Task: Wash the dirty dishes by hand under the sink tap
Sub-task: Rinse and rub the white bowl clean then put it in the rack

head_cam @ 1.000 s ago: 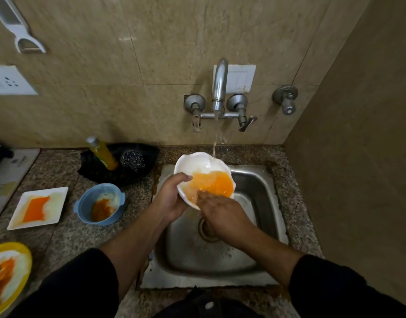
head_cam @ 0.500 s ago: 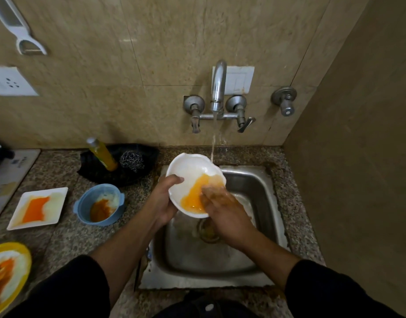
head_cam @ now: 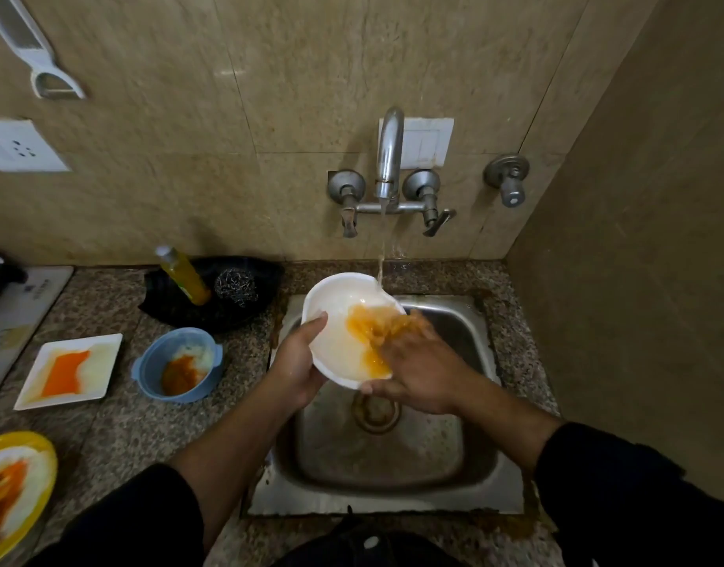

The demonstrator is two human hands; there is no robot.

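Observation:
A white bowl (head_cam: 339, 317) smeared with orange sauce is tilted over the steel sink (head_cam: 393, 456). My left hand (head_cam: 296, 364) grips its left rim, thumb inside. My right hand (head_cam: 417, 372) lies flat across the bowl's right side, fingers rubbing in the orange residue, blurred by motion. Water runs from the wall tap (head_cam: 389, 157) onto the bowl's far edge. On the counter to the left wait a blue bowl (head_cam: 176, 366), a white square plate (head_cam: 69, 370) and a yellow-rimmed plate (head_cam: 12, 489), all stained orange.
Behind the blue bowl, a black tray (head_cam: 213, 296) holds a yellow soap bottle (head_cam: 184, 276) and a steel scrubber (head_cam: 235, 286). A second valve (head_cam: 507, 178) juts from the wall at the right. A side wall closes off the sink's right. A peeler (head_cam: 33, 55) hangs at upper left.
The bowl has tipped more toward me and shifted left under the stream. My right hand has slid from the lower rim up into the bowl, spreading the orange residue.

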